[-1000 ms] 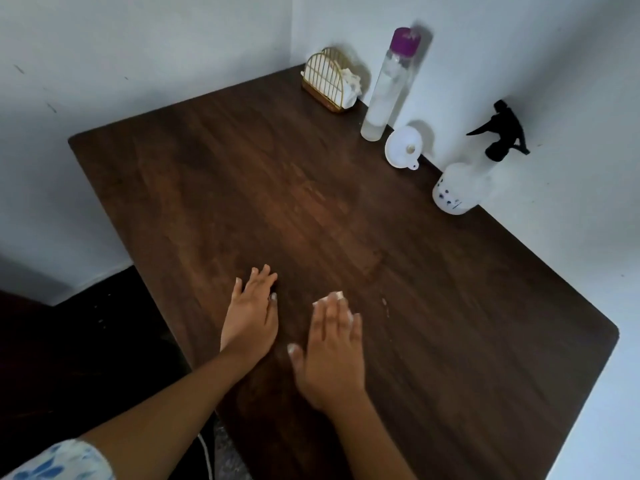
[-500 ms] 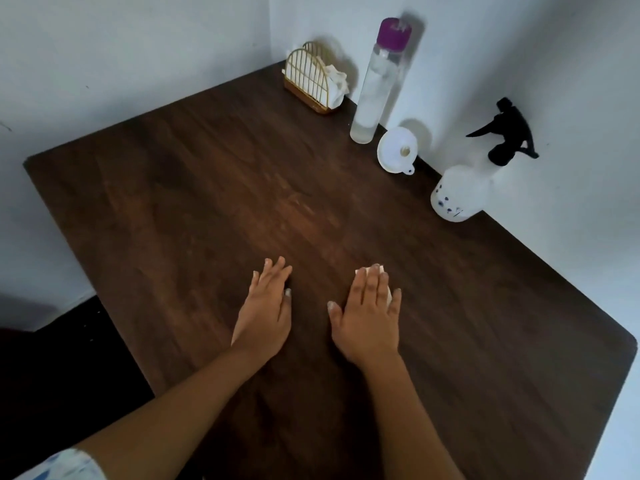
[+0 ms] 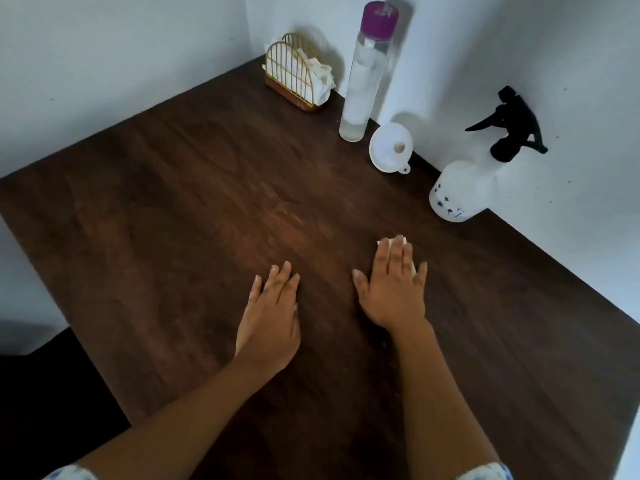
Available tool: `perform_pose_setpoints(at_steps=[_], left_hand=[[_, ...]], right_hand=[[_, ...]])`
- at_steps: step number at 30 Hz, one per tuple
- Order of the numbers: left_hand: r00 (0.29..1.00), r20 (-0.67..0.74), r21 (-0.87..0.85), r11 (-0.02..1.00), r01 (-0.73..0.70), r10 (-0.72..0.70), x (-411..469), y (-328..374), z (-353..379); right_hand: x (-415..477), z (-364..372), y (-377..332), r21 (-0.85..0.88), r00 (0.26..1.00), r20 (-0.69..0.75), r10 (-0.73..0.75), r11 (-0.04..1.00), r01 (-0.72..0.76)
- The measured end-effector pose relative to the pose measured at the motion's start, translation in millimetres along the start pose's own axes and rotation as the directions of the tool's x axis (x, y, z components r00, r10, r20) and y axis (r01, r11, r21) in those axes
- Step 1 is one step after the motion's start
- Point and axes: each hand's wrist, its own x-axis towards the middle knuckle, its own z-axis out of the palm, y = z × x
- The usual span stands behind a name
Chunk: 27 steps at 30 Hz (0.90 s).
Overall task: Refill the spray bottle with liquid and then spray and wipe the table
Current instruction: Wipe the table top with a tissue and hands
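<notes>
My right hand [image 3: 391, 289] lies flat on the dark wooden table [image 3: 166, 209], pressing down a small white tissue [image 3: 394, 240] that peeks out past the fingertips. To its left my left hand [image 3: 272, 313] rests palm down with nothing under it. A white spray bottle [image 3: 460, 190] with a black trigger head stands against the right wall, beyond my right hand. Further back are a white funnel [image 3: 389, 148] lying on its side and a tall clear bottle [image 3: 363, 81] with a purple cap, standing upright.
A gold wire napkin holder [image 3: 294, 74] with white tissues sits in the far corner. White walls close off the table at the back and right. The table's left edge drops to a dark floor [image 3: 41, 393].
My right hand has slid the tissue forward and to the right across the table. My left hand stays flat in about the same spot. The view has shifted left.
</notes>
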Motion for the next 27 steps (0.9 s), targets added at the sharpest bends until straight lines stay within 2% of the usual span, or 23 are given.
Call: perform_pose_setpoints(at_steps=[3, 7, 9, 11, 13, 16, 19, 24, 27], left_hand=[[1.000, 0.027, 0.120, 0.993, 0.010, -0.013, -1, 1, 2], [0.999, 0.049, 0.187, 0.982, -0.009, 0.000, 0, 0, 4], [0.998, 0.058, 0.196, 0.980, -0.019, 0.008, 0, -1, 4], [0.997, 0.067, 0.205, 0.978, -0.035, 0.022, -1, -2, 3], [0.997, 0.074, 0.220, 0.974, -0.046, 0.030, -1, -3, 4], [0.997, 0.065, 0.225, 0.973, -0.046, 0.032, -2, -3, 3], [0.997, 0.058, 0.208, 0.977, -0.055, 0.044, -2, -4, 4], [0.997, 0.067, 0.186, 0.981, -0.051, 0.039, -2, 1, 1], [0.996, 0.065, 0.176, 0.982, -0.066, 0.055, -1, 0, 0]], right_hand=[[-48, 10, -14, 0.007, 0.999, 0.019, 0.029, 1.000, -0.030], [-38, 17, -59, -0.006, 0.985, 0.044, -0.166, 0.986, 0.166], [-1, 10, -58, -0.012, 0.981, 0.033, -0.192, 0.981, 0.192], [31, -3, -38, -0.034, 0.992, 0.033, -0.122, 0.992, 0.123], [40, -12, -8, -0.026, 1.000, 0.025, 0.009, 1.000, -0.008], [10, -11, 30, 0.013, 0.983, -0.005, 0.183, 0.983, -0.183], [-41, 5, 24, 0.080, 0.965, 0.008, 0.262, 0.962, -0.262], [-72, 29, -35, 0.027, 1.000, -0.003, 0.008, 1.000, -0.008], [-37, 12, -10, 0.046, 1.000, 0.029, 0.007, 0.999, -0.008]])
